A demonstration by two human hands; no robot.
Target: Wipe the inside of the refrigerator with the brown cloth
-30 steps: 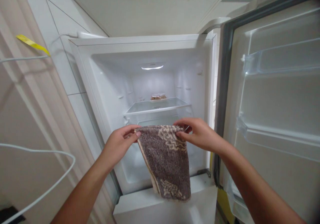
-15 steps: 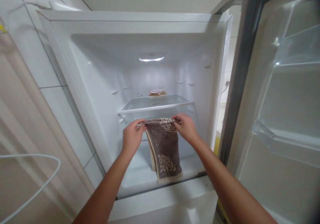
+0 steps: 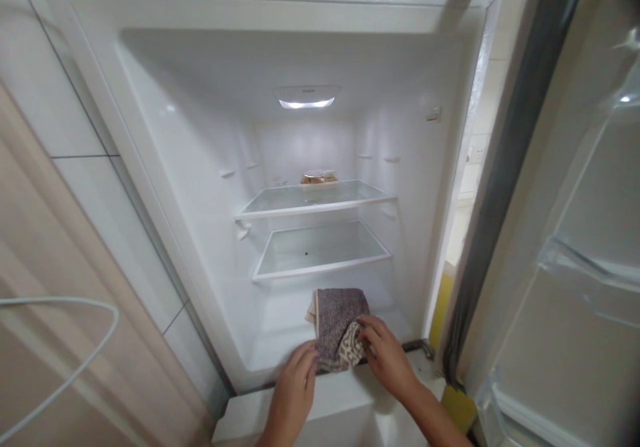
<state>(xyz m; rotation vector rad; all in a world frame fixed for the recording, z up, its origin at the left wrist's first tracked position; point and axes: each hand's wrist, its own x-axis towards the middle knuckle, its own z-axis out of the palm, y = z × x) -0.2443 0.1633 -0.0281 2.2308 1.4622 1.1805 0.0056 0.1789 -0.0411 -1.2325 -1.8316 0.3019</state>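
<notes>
A brown towel (image 3: 339, 310) with a cream pattern and pale border lies folded and bunched on the floor of the open fridge (image 3: 277, 327), near its front edge. My left hand (image 3: 296, 375) is at the towel's lower left corner, with its fingers closed on the edge. On the other side my right hand (image 3: 387, 357) pinches the right edge beside the patterned, turned-up part. The left thumb is mostly hidden.
Above the towel are two glass shelves (image 3: 323, 268); a small wrapped package (image 3: 319, 178) sits on the upper one. The fridge door (image 3: 575, 340) stands open at right. A pale cable (image 3: 85, 347) curves at left.
The towel, held up and hanging between both hands before, is now lowered onto the fridge floor. My hands have moved down and the view has come closer to the fridge.
</notes>
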